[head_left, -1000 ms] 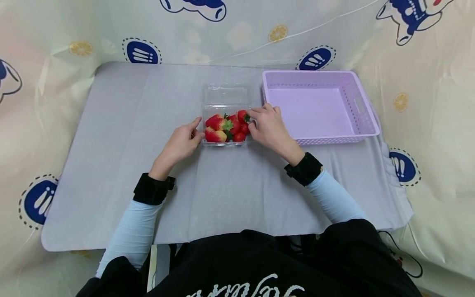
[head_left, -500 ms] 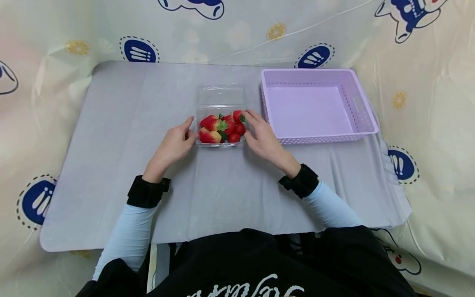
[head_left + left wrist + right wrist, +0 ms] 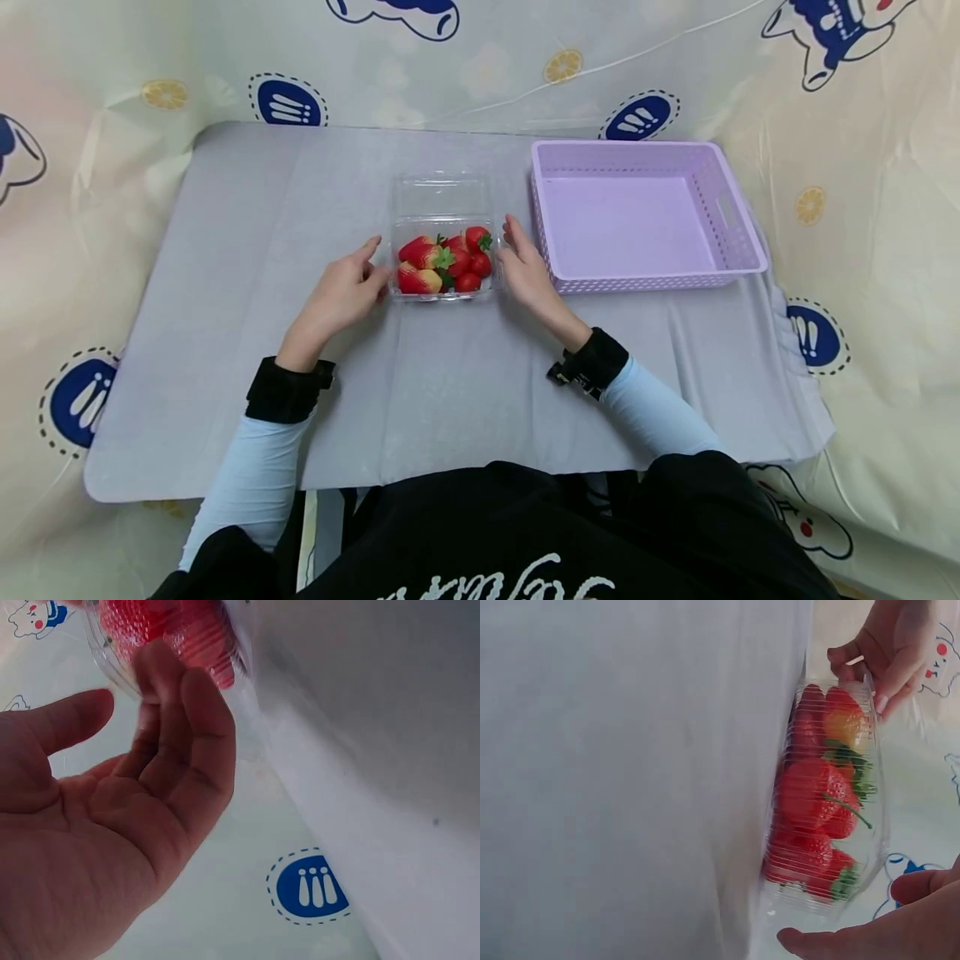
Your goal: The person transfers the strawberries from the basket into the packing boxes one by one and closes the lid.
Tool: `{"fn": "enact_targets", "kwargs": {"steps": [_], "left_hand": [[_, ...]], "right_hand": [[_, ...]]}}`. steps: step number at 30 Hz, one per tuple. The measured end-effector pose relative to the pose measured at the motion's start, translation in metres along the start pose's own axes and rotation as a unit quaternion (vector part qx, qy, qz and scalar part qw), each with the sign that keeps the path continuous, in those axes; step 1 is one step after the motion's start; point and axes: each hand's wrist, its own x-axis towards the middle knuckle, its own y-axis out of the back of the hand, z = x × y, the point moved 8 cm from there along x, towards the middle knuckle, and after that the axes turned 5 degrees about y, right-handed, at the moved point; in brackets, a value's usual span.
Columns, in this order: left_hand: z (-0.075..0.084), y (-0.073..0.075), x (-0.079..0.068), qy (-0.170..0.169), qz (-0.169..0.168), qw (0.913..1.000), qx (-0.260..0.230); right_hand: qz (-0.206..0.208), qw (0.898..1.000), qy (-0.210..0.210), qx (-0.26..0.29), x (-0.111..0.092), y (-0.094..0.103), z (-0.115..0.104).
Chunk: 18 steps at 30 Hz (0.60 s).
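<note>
A clear plastic clamshell box stands on the table in the head view, with its lid folded back behind it. Several red strawberries with green leaves lie inside, also visible through the box's ribbed wall in the right wrist view. At the box's left side is my left hand, its fingers loosely bent and nearly touching the wall. My right hand is beside the right wall, fingers rather straight, holding nothing. Whether either hand touches the plastic is hard to tell.
A lilac plastic basket with perforated sides stands right of the box, close to my right fingers. Grey cloth covers the table. A patterned curtain hangs around the back and sides.
The box has shifted a little to the left, with both hands moving left too. My right fingers have come off the strawberry at the back right corner and now are beside the box.
</note>
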Motion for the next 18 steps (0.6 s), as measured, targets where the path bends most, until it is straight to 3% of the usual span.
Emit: {"fn": "enact_targets", "kwargs": {"steps": [4,9,18], "left_hand": [[-0.001,0.011,0.007,0.022,0.010,0.9997,0.005],[0.000,0.019,0.026,0.041,-0.006,0.9991,0.009],[0.010,0.020,0.054,0.037,-0.014,0.9992,0.007]], "right_hand": [[0.003,0.999,-0.012,0.033,0.008,-0.002,0.002],[0.001,0.999,-0.018,0.043,0.016,-0.003,0.003],[-0.009,0.998,-0.026,0.055,0.028,-0.006,0.003]]}}
